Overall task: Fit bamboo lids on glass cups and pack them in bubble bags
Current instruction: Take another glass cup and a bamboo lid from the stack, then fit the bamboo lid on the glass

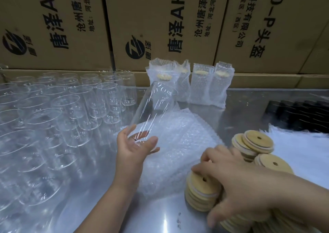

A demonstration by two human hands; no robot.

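The left hand (135, 145) holds a tall clear glass cup (153, 111) by its base only, fingers curled loosely round it. The cup leans over the pile of flat white bubble bags (178, 143) in the middle of the shiny metal worktop (160, 218). With so light a grip it may slip onto the rows of empty clear glasses (71, 108) at the left side.

The right hand (231, 175) lies on the top round bamboo lid (201, 181) of a stack near the front right corner. I cannot tell if it grips the lid. A hasty pull may topple the stack.
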